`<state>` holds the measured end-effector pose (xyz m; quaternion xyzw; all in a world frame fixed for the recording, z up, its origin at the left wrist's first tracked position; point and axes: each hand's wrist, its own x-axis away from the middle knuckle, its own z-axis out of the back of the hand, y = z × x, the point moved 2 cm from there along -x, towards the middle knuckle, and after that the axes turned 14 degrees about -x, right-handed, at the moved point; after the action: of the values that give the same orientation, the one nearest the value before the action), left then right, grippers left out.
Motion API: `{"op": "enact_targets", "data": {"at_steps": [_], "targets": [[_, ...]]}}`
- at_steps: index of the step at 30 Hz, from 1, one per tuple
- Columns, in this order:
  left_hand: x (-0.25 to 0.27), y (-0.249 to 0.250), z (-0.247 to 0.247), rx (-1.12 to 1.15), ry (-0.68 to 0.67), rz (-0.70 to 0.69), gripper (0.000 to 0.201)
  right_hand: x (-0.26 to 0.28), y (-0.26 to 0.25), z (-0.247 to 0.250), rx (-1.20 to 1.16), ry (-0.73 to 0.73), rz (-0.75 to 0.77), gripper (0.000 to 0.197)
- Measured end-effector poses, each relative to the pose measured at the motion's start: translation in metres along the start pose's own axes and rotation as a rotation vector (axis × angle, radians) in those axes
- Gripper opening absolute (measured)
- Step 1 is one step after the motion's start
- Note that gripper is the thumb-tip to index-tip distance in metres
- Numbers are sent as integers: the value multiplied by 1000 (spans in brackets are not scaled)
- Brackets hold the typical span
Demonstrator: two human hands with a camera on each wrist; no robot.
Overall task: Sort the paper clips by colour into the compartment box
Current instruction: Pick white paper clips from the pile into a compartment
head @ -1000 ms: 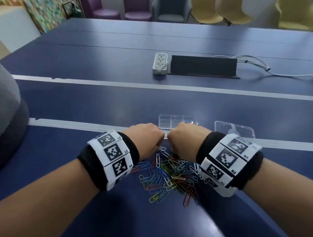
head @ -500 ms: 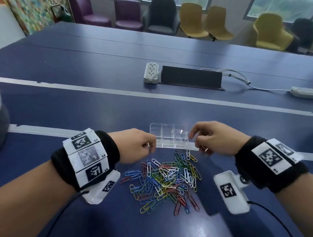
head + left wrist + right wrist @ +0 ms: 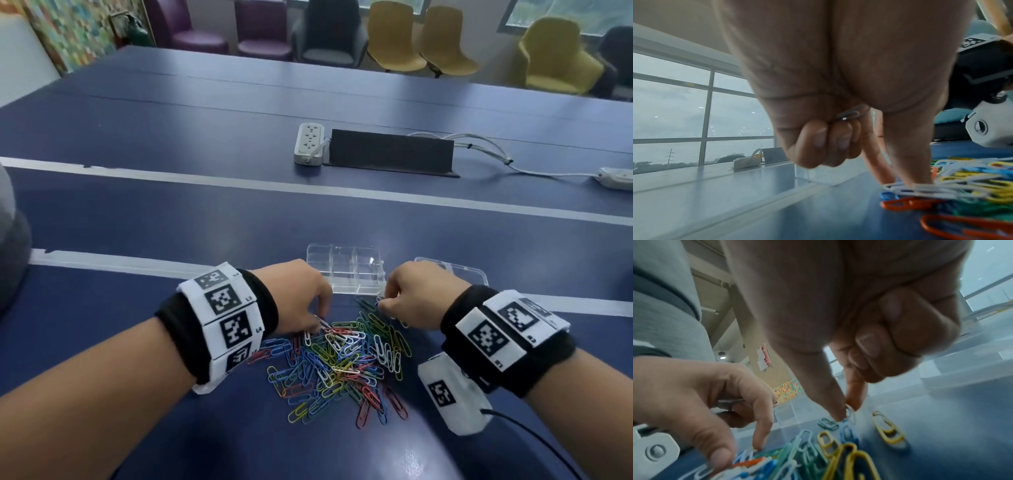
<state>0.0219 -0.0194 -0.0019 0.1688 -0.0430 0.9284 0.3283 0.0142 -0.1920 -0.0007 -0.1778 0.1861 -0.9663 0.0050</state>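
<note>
Right hand (image 3: 838, 313) fills the top of the frame, thumb and forefinger pointed down and pinching a white clip (image 3: 850, 412) at the far edge of the pile (image 3: 807, 456); its other fingers (image 3: 906, 331) are curled into the palm. Left of the pile, left hand (image 3: 694, 399): thumb and forefinger tips on white clips at the pile's near-left edge, more white clips tucked under its curled fingers. Two yellow clips (image 3: 888, 428) lie apart, right of the pile, on the blue bench (image 3: 941, 451). Clear box (image 3: 789, 413) just behind the pile, blurred; can't tell what's in it. Grey sleeve (image 3: 663, 305) top left.
</note>
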Motion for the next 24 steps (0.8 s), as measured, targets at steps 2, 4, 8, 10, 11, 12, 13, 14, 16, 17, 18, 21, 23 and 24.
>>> {"op": "enact_targets", "data": {"at_steps": [2, 4, 8, 10, 11, 12, 13, 14, 16, 17, 18, 21, 23, 24], "targets": [[-1, 1, 2, 3, 9, -16, 16, 4, 1, 3, -53, -38, 6, 18], [-1, 2, 3, -6, 11, -24, 11, 8, 4, 5, -181, -92, 5, 16], [-1, 3, 4, -16, 1, -33, 9, 15, 7, 2, -578, -236, -9, 16], [1, -1, 5, 49, 5, -18, 5, 19, 8, 0, -710, -294, 9, 16], [2, -3, 6, 86, 10, -7, 6, 20, 9, 0, -763, -318, 14, 16], [4, -6, 7, 126, 5, 5, 9, 22, 10, 0, -813, -340, -2, 17], [6, -8, 7, 168, -12, 16, 10, 23, 11, 0, -839, -359, -24, 18], [7, -10, 7, 201, -34, 25, 10, 24, 11, -1, -830, -370, -40, 21], [7, -11, 6, 242, -68, 37, 10, 25, 11, -2, -608, -312, -7, 28], [7, -12, 5, 264, -81, 45, 9, 26, 10, -1, -452, -251, 34, 29], [7, -12, 4, 295, -90, 55, 9, 27, 8, -1, -312, -200, 79, 28], [9, -12, 7, 369, -107, 60, 10, 35, 0, -4, -216, -141, 150, 15], [9, -14, 8, 405, -111, 45, 11, 38, -2, -7, -167, -128, 167, 11], [9, -15, 8, 421, -108, 38, 11, 37, 0, -9, -137, -132, 161, 18]]}}
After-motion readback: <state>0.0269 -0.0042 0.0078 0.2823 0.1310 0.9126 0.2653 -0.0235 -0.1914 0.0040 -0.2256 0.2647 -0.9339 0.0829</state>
